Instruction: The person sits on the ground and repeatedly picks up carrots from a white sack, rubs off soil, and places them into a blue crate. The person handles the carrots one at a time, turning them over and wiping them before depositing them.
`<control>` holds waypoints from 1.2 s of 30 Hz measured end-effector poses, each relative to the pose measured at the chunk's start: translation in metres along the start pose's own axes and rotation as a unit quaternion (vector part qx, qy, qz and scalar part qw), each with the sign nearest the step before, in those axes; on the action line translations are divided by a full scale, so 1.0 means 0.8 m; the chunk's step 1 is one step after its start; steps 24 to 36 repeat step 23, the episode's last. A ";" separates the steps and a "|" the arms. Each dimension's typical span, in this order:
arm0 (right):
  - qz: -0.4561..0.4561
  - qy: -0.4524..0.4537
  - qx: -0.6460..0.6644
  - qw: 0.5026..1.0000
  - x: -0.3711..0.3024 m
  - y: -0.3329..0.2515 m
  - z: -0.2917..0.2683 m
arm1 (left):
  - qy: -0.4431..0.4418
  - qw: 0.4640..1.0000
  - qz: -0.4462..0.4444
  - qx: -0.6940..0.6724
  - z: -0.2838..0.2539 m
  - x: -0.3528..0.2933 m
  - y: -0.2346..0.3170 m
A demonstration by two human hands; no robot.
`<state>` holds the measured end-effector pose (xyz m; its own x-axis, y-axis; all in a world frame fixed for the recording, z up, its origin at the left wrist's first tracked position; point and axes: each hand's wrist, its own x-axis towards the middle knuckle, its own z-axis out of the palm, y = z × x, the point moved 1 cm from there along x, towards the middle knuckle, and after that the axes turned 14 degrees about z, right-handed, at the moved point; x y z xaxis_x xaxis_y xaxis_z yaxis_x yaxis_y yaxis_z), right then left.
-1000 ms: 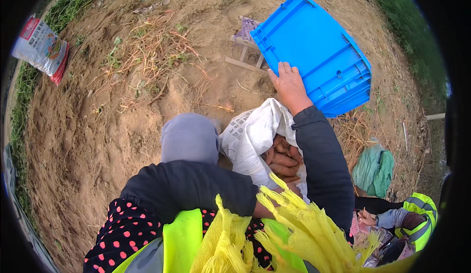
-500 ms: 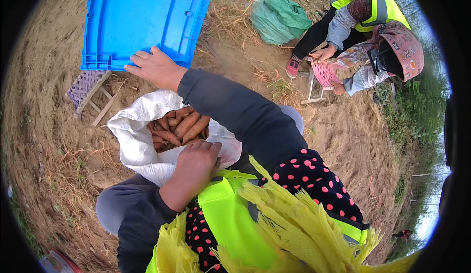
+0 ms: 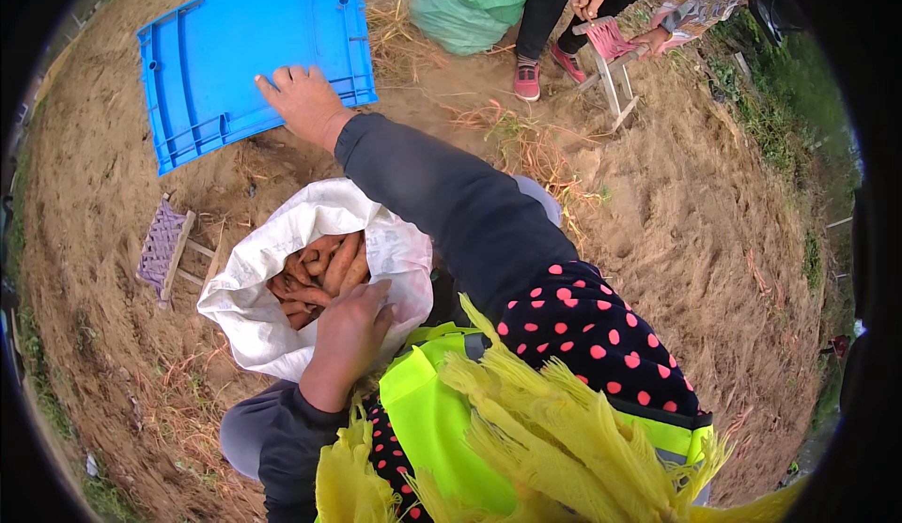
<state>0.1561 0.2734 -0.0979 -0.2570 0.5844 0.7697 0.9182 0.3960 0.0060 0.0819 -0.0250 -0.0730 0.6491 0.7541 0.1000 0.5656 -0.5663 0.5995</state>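
From the head view, the left hand has its grip on the rim of the white sack, which stands open in front of the person on the bare soil and holds orange-brown roots. The right hand lies flat, fingers spread, holding nothing, on the blue plastic crate just beyond the sack. Left of the sack lies a small purple woven stool; above, a green bag sits beside another person's pink shoes and a pink stool.

crate: bright blue
sack: white
roots: orange-brown
vest: neon yellow-green
sleeve: black with red dots
bag: green
stool: purple woven
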 end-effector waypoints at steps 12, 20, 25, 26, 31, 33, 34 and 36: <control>0.105 -0.093 -0.063 0.988 -0.004 0.110 -0.025 | 0.041 0.999 0.022 0.011 0.009 -0.001 -0.010; 0.208 -0.237 -0.120 0.941 -0.021 0.173 -0.041 | 0.053 0.998 0.021 0.012 0.016 -0.004 -0.011; 0.234 -0.273 -0.103 0.927 -0.027 0.187 -0.043 | 0.057 0.998 0.029 0.025 0.019 -0.004 -0.013; 0.234 -0.273 -0.103 0.927 -0.027 0.187 -0.043 | 0.057 0.998 0.029 0.025 0.019 -0.004 -0.013; 0.234 -0.273 -0.103 0.927 -0.027 0.187 -0.043 | 0.057 0.998 0.029 0.025 0.019 -0.004 -0.013; 0.234 -0.273 -0.103 0.927 -0.027 0.187 -0.043 | 0.057 0.998 0.029 0.025 0.019 -0.004 -0.013; 0.234 -0.273 -0.103 0.927 -0.027 0.187 -0.043 | 0.057 0.998 0.029 0.025 0.019 -0.004 -0.013; 0.234 -0.273 -0.103 0.927 -0.027 0.187 -0.043 | 0.057 0.998 0.029 0.025 0.019 -0.004 -0.013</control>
